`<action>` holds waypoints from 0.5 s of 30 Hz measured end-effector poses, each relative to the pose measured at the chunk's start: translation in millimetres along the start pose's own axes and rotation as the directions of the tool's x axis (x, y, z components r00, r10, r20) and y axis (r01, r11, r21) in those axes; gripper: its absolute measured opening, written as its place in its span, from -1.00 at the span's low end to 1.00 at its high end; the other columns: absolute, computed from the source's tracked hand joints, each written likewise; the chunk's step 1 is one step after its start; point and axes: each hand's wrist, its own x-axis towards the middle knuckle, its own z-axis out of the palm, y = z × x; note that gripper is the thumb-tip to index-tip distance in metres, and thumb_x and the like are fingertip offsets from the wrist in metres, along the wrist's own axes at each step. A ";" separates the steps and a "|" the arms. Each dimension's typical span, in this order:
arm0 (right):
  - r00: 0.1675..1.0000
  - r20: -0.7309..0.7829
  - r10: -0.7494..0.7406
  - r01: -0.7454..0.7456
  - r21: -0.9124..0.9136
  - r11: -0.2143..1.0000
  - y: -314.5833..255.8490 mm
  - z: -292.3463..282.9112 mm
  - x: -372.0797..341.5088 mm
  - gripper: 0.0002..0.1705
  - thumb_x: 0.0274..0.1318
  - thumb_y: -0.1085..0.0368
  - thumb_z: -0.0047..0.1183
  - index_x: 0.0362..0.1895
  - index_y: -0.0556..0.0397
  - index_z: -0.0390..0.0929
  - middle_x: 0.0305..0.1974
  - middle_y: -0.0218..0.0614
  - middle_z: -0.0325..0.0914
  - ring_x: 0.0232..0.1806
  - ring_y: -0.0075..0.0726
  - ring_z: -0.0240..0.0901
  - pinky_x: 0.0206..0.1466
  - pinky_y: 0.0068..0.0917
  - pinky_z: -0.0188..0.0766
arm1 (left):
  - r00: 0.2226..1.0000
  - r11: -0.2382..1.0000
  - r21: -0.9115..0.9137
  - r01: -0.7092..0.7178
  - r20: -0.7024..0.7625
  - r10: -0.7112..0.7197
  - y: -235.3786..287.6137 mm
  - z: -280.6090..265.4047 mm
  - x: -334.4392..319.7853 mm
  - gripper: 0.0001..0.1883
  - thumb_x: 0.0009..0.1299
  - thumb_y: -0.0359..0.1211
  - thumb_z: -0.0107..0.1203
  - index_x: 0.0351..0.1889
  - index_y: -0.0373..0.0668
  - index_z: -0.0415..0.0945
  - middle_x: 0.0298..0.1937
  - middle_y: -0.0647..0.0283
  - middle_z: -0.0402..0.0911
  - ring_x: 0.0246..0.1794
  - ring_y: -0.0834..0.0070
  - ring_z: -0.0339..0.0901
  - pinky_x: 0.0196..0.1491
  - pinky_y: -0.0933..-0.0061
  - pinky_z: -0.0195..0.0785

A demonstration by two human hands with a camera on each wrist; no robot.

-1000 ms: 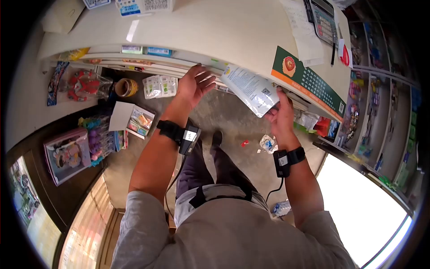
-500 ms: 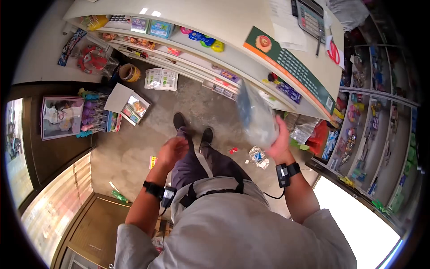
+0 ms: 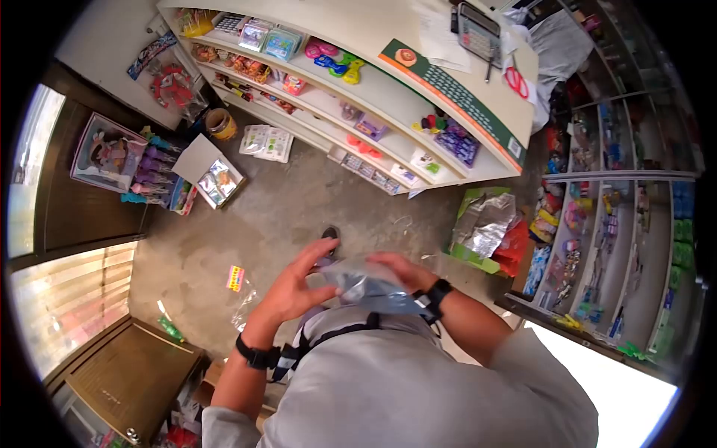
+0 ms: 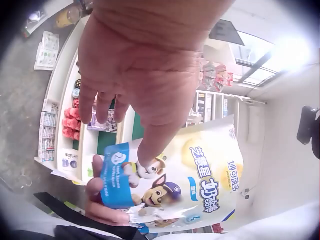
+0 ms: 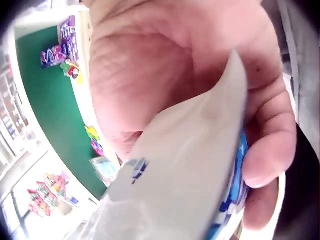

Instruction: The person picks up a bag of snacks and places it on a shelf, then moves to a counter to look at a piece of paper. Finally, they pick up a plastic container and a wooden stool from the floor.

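Note:
A cheese-stick pouch (image 4: 185,180) with cartoon dogs, yellow and white with a blue corner, is in front of the body at waist height. My right hand (image 3: 403,272) grips it by one edge; in the right wrist view, the fingers (image 5: 270,157) curl round that edge and the pouch's pale side (image 5: 175,160) faces the palm. My left hand (image 3: 291,291) is at the other side of the pouch, fingers loosely extended. In the left wrist view, its thumb (image 4: 155,142) overlaps the printed front near the blue corner.
A white shelf counter (image 3: 328,123) with small goods stands ahead, a calculator (image 3: 478,33) and red scissors (image 3: 515,81) on top. An open white box (image 3: 216,179), white packets (image 3: 267,142) and a silver bag (image 3: 485,220) are on the floor. Glass shelves (image 3: 620,224) stand at right.
The pouch has come away from the counter, down and back toward the waist in the right hand. The left hand has left the counter edge and moved in to the pouch. The view has turned.

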 end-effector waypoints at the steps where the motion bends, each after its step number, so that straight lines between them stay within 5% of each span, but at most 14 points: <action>1: 0.999 0.021 0.045 -0.043 -0.073 0.996 13.9 6.6 8.0 -0.41 0.43 -0.08 -0.11 0.23 0.14 0.50 0.02 -0.13 0.65 0.03 -0.14 0.62 0.09 -0.31 0.58 | 0.999 0.998 0.035 -0.050 0.000 0.050 -6.5 3.6 -18.0 -0.31 0.21 -0.46 0.36 0.36 -0.03 0.43 0.29 0.13 0.52 0.36 0.21 0.41 0.33 0.24 0.34; 3: 0.917 0.355 0.183 -0.178 -0.046 0.983 23.1 59.8 -5.7 -0.37 0.44 -0.12 -0.13 0.22 0.17 0.49 0.01 -0.07 0.64 0.01 -0.09 0.62 0.08 -0.25 0.58 | 0.990 0.984 0.110 -0.140 -0.009 0.142 -23.8 9.8 -60.4 -0.40 0.20 -0.51 0.35 0.26 -0.08 0.53 0.28 0.12 0.53 0.36 0.21 0.42 0.31 0.24 0.35; 4: 0.888 0.385 0.253 -0.231 -0.103 0.967 43.0 54.1 6.9 -0.32 0.44 -0.15 -0.16 0.23 0.22 0.47 0.01 -0.02 0.64 0.02 -0.03 0.61 0.08 -0.18 0.58 | 0.992 0.989 0.091 -0.114 -0.047 0.119 -32.3 15.8 -84.2 -0.45 0.20 -0.53 0.33 0.21 -0.10 0.56 0.26 0.12 0.55 0.34 0.21 0.44 0.30 0.25 0.36; 5: 0.928 0.242 0.284 -0.256 -0.138 0.957 62.3 60.5 4.4 -0.35 0.43 -0.15 -0.13 0.19 0.21 0.51 -0.01 -0.08 0.65 -0.03 -0.11 0.62 0.05 -0.19 0.58 | 0.992 0.994 0.070 -0.087 -0.087 0.093 -41.2 24.4 -110.9 -0.49 0.19 -0.56 0.32 0.16 -0.13 0.59 0.24 0.11 0.56 0.32 0.21 0.46 0.30 0.25 0.37; 9: 0.968 0.164 0.189 -0.133 -0.301 0.944 148.8 55.4 12.0 -0.59 0.37 0.02 0.09 -0.02 0.12 0.62 -0.09 -0.34 0.67 -0.14 -0.45 0.59 -0.03 -0.41 0.52 | 0.955 0.996 0.087 -0.036 -0.289 0.060 -71.2 74.5 -218.0 -0.59 0.24 -0.60 0.25 0.10 -0.26 0.60 0.18 0.14 0.61 0.24 0.33 0.51 0.30 0.33 0.32; 15: 0.956 0.167 0.242 -0.138 -0.471 0.871 243.0 98.6 -24.3 -0.65 0.36 0.08 0.13 -0.04 0.12 0.63 -0.18 -0.40 0.66 -0.19 -0.50 0.57 -0.07 -0.46 0.49 | 0.876 0.998 -0.003 0.067 -0.479 -0.060 -75.2 148.8 -343.2 -0.52 0.20 -0.61 0.26 0.14 -0.22 0.59 0.14 0.14 0.64 0.18 0.32 0.57 0.25 0.35 0.39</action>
